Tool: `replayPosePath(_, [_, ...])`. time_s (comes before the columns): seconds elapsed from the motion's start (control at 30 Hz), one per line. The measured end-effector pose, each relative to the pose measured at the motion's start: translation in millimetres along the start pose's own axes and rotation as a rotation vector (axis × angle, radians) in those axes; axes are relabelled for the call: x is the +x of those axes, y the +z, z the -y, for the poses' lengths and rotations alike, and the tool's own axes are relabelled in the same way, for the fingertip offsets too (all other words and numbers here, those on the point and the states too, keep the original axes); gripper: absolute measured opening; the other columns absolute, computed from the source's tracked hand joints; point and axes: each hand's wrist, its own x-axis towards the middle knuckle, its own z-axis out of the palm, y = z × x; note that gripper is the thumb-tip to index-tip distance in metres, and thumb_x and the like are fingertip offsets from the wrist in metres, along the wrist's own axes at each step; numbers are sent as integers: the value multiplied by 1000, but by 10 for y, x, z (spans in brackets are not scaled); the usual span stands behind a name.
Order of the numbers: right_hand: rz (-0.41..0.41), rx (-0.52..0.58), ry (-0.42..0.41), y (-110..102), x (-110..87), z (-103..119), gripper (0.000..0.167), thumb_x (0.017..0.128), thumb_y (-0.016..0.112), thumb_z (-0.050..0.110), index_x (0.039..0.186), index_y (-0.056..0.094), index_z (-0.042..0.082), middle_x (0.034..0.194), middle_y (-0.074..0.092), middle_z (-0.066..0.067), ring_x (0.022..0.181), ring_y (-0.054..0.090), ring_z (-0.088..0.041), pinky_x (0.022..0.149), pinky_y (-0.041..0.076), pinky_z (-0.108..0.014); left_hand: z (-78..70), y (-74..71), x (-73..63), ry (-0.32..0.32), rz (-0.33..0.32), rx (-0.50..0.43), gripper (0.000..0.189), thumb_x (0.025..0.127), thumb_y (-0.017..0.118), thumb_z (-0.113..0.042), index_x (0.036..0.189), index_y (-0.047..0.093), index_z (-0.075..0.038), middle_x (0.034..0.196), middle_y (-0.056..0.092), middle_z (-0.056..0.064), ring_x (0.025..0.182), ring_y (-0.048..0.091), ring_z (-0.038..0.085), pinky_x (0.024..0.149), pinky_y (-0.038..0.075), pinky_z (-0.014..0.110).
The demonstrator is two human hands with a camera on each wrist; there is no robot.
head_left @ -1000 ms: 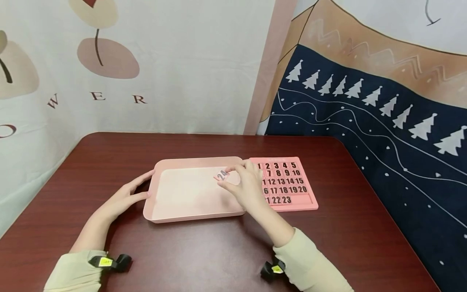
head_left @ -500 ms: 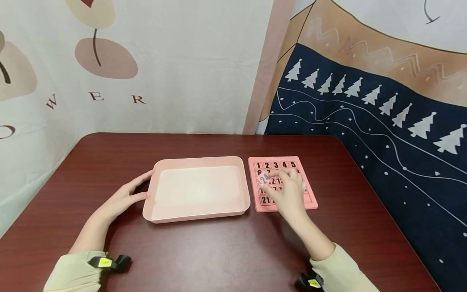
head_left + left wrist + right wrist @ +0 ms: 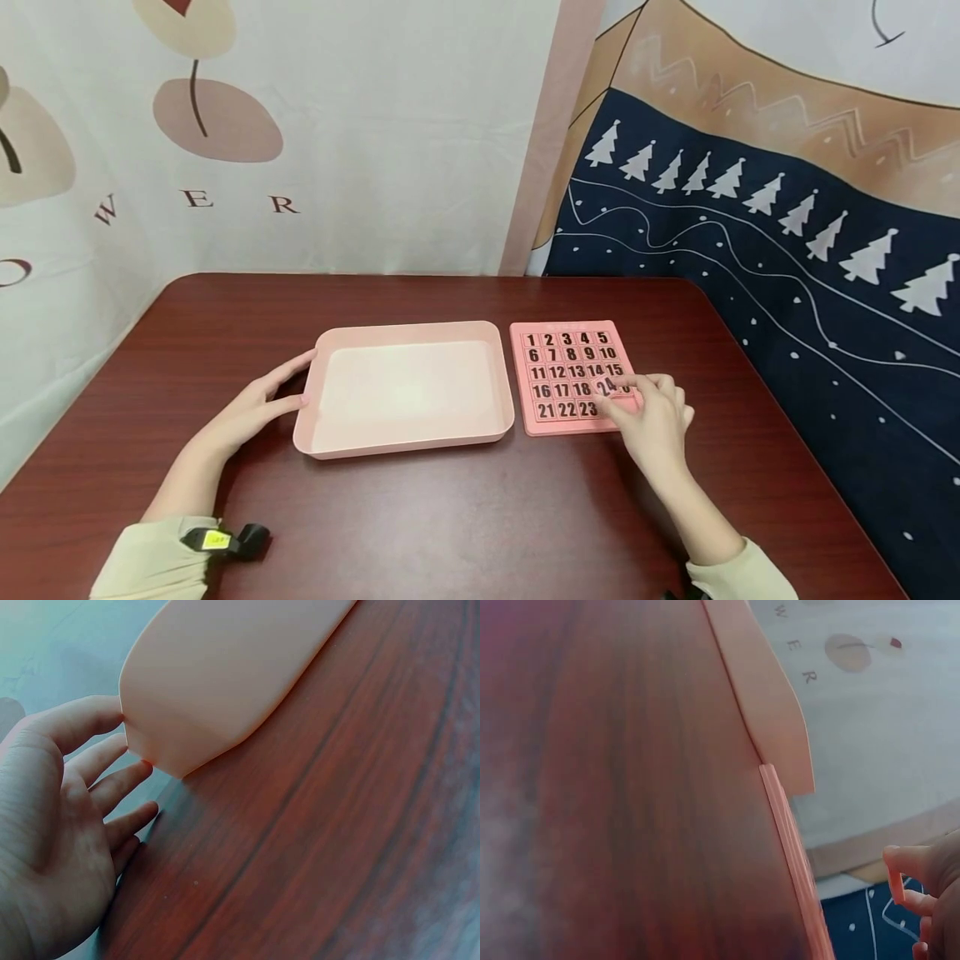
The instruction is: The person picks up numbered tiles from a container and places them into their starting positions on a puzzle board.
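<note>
My right hand pinches a number tile marked 24 between thumb and fingertips. It holds the tile over the right part of a pink number board, overlapping the fourth row. In the right wrist view the tile shows edge-on, above the board's side. Rows of tiles from 1 to 23 fill the board; the hand hides its lower right corner. My left hand touches the left end of a pale pink tray with fingers extended. Seen from the left wrist, its fingertips meet the tray's wall.
Tray and board stand side by side on a dark red-brown table, a narrow gap between them. A white printed curtain hangs behind, and a navy cloth with white trees hangs at the right.
My right hand has carried the 24 tile rightward from over the tray, across the board, to the board's right side. My left hand has stayed at the tray's end.
</note>
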Motion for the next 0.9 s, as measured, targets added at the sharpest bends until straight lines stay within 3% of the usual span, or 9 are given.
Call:
replayPosePath(0.33, [-22, -71, 67, -7, -71, -197, 41, 74, 82, 35, 99, 70, 4, 106, 54, -17, 98, 42, -36, 77, 24, -52, 4, -4, 4, 16, 0, -4, 64, 95, 61, -14, 151, 31, -11, 153, 29, 14, 129, 22, -8, 93, 21, 6])
replayPosePath(0.9, [-10, -102, 123, 159, -117, -291, 41, 74, 82, 34, 99, 70, 4, 104, 53, -20, 97, 43, -39, 76, 25, -53, 12, -7, 0, 5, 1, -5, 65, 95, 61, -14, 152, 30, -15, 153, 28, 13, 130, 21, -8, 93, 21, 7])
